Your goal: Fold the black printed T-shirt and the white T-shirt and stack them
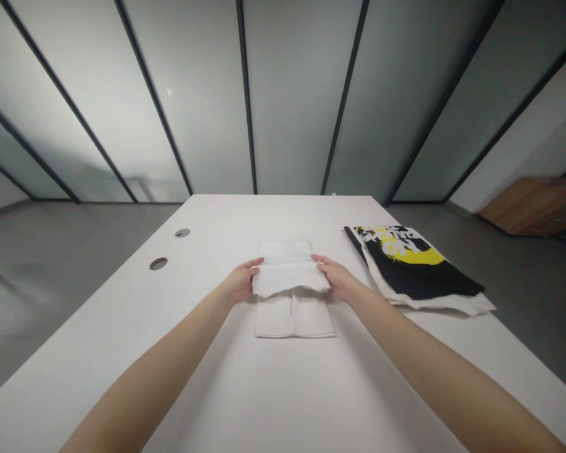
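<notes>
A folded white garment [292,305] lies in the middle of the white table [245,390]. Its far part is lifted and doubled toward me. My left hand [242,281] grips the left edge of that raised fold, fingers curled over the cloth. My right hand [336,278] grips the right edge the same way. Both forearms reach in from the bottom corners of the view. The near part of the garment rests flat on the table.
A stack of folded garments [415,267], the top one black with a yellow and white print, lies to the right near the table edge. Two round cable holes [158,263] sit at the left. A wooden cabinet [538,204] stands at the far right on the floor.
</notes>
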The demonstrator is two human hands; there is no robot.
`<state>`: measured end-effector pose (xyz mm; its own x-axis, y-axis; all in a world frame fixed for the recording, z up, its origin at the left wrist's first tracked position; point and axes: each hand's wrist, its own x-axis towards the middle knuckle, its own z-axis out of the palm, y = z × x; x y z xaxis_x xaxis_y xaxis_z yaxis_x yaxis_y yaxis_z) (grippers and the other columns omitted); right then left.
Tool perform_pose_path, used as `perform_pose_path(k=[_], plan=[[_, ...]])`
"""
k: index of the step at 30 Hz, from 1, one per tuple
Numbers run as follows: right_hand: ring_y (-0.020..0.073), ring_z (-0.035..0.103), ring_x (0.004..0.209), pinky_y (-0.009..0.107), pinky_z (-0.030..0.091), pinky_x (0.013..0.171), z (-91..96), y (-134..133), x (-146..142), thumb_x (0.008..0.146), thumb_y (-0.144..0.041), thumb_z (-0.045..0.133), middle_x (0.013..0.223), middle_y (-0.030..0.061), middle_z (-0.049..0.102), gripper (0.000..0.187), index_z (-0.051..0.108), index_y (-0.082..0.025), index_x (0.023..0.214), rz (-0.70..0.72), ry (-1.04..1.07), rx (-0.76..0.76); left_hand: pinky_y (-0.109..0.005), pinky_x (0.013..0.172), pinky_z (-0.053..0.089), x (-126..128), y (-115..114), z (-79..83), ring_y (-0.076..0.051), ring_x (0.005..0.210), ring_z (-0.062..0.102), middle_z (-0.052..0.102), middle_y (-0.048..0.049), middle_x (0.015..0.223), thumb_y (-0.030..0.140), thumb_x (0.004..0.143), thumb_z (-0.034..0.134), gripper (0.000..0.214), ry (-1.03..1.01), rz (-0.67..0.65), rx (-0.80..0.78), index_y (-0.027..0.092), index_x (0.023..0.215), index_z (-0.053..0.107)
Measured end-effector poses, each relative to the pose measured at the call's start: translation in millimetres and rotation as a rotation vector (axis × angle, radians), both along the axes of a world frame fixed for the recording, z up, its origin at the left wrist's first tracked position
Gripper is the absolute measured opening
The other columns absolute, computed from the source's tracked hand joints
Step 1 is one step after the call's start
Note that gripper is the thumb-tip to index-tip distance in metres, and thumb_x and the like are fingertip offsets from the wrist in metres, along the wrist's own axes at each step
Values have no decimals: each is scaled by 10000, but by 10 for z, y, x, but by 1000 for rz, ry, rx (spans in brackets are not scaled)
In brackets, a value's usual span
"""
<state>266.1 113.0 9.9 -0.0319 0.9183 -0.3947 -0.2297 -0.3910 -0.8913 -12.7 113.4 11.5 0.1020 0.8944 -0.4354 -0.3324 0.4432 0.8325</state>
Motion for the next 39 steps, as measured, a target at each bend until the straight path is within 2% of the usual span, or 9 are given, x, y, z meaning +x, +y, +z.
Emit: perform_pose_path(k=[4, 8, 13, 19, 22, 26, 30, 34, 39], plan=[[171, 750, 848, 266, 613, 694, -77, -347, 24, 846, -98, 660, 1059, 35, 790, 562, 572, -281, 1370, 19, 92, -37, -296, 725, 644, 21, -282, -113, -178, 834, 756, 765, -126, 1098, 47, 864, 659, 459, -17, -9, -9, 183, 1301, 628], [169, 729, 765, 280, 637, 659, 26, -591, 32, 847, -89, 716, 996, 35, 770, 500, 637, -260, 1310, 70, 63, -25, -316, 669, 646, 59, -424, -51, -152, 698, 714, 746, -71, 959, 73, 854, 715, 561, 16, -42, 28, 220, 1378, 576], [126, 696, 685, 270, 653, 715, 126, -866, -10, 859, -73, 700, 922, 29, 755, 307, 708, -208, 1136, -63, 154, 37, -302, 789, 656, 194, -663, 73, -149, 808, 736, 747, -108, 1051, -14, 827, 669, 630, -148, 143, 69, 174, 1411, 524], [161, 742, 821, 327, 662, 846, -68, -1355, -3, 880, -160, 743, 999, 71, 777, 257, 695, -203, 1129, -55, 199, -72, -402, 848, 666, 226, -1201, -54, -168, 812, 733, 729, -83, 1037, 38, 831, 695, 667, -143, 106, -5, 218, 1443, 500], [163, 746, 873, 318, 645, 908, -176, -1426, -9, 857, -182, 779, 985, 57, 769, 267, 699, -203, 1111, -44, 149, -57, -400, 870, 653, 203, -1296, -133, -171, 831, 726, 718, -81, 1020, 79, 825, 728, 591, -80, 68, -1, 199, 1379, 560], [177, 758, 925, 297, 626, 887, -233, -1195, -79, 824, -180, 766, 1051, 56, 771, 286, 684, -209, 1096, -36, 88, 23, -349, 827, 630, 210, -1080, -183, -183, 857, 722, 713, -90, 1022, 137, 801, 768, 533, 20, 41, 62, 184, 1310, 618], [170, 754, 843, 260, 606, 793, -228, -751, -194, 806, -169, 719, 923, 28, 753, 266, 674, -213, 1064, -97, 24, 107, -281, 741, 585, 246, -598, -225, -137, 730, 682, 664, -4, 843, 174, 809, 764, 603, 120, 177, 150, 211, 1379, 572], [158, 726, 767, 255, 601, 736, -161, -384, -258, 777, -163, 692, 855, 11, 729, 230, 684, -217, 1001, -178, -29, 152, -286, 729, 577, 277, -181, -174, -125, 668, 649, 623, 15, 764, 168, 793, 772, 481, 168, 215, 173, 159, 1248, 619], [160, 696, 742, 278, 608, 739, -109, -451, -144, 728, -201, 746, 825, 6, 720, 261, 710, -216, 986, -200, 11, 203, -315, 730, 590, 237, -182, -63, -125, 617, 642, 644, 11, 756, 149, 753, 762, 436, 160, 202, 241, 162, 1168, 628]])
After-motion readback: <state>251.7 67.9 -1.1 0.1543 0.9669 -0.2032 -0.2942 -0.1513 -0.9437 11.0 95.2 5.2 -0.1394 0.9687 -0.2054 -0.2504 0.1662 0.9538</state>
